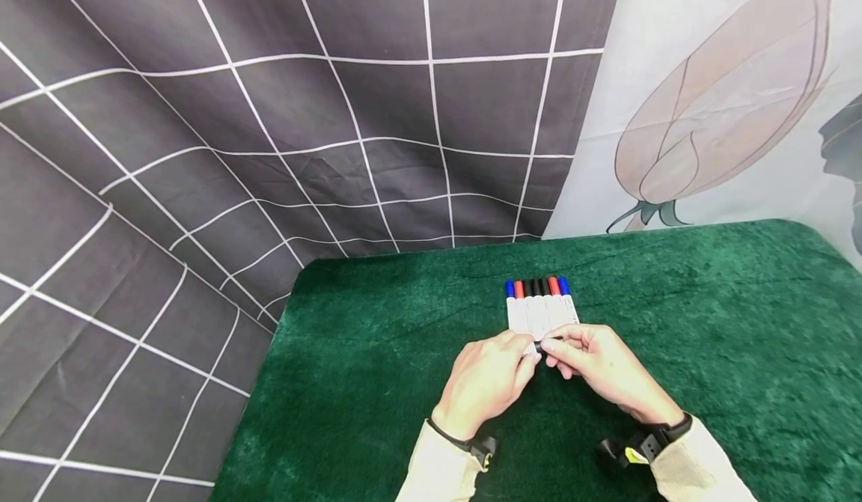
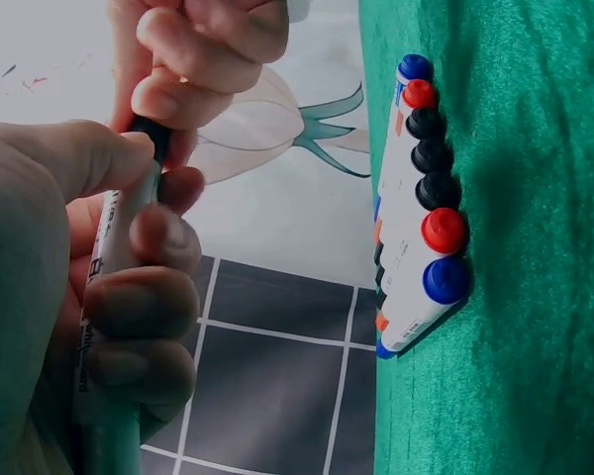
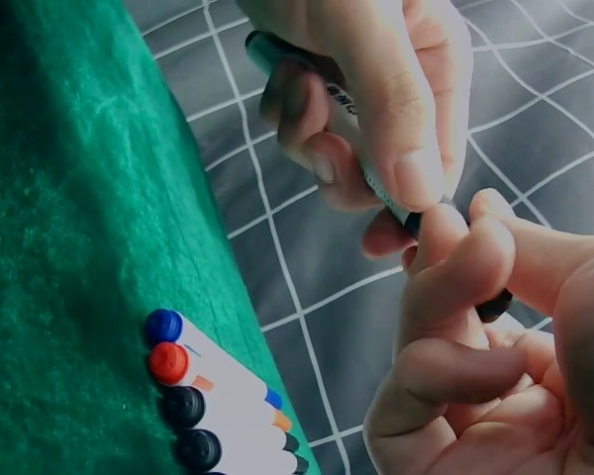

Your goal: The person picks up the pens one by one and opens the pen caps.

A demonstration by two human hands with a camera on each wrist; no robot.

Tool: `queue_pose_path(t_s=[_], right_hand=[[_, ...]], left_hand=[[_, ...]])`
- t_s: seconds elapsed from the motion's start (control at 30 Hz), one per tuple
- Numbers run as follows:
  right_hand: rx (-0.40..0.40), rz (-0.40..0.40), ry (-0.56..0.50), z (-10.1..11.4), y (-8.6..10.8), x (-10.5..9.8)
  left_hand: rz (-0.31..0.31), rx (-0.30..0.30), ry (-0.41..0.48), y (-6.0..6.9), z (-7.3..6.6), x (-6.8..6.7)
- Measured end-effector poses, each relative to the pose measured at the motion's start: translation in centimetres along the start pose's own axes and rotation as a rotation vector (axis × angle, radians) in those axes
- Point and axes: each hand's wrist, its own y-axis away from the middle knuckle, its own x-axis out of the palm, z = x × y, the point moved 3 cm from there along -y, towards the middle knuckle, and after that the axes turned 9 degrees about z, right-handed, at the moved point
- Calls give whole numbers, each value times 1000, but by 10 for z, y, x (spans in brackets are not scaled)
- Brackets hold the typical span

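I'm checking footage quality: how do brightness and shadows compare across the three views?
Head: bright, the bare left hand and bare right hand strongly lit; left wrist: dimmer, a dark shadow on the green plush cloth near the white-barrelled, colour-capped markers; right wrist: also dim, the cloth darkening toward the upper left corner.

A white cylindrical marker (image 2: 119, 223), with black lettering along its barrel, a dark rear end and a black cap (image 2: 158, 139), is held above the green plush cloth (image 1: 370, 337), its barrel gripped in the left hand (image 1: 488, 382) and its capped end pinched by the right hand (image 1: 602, 360), whose fingers partly hide it. Just beyond, seven white-barrelled markers (image 1: 542, 315) lie side by side on the cloth, caps pointing away from the person: blue, red, three black, red, blue.
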Motion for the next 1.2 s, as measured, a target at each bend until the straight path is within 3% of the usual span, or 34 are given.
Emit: queue_pose_path(t_s=[0.43, 0.93, 1.2], right_hand=[[-36, -11, -23, 0, 0, 4], [-49, -4, -44, -1, 0, 3], [-63, -7, -59, 2, 0, 4]], left_hand=[[44, -8, 47, -1, -1, 2], [9, 18, -1, 0, -1, 4], [20, 21, 33, 0, 0, 3]])
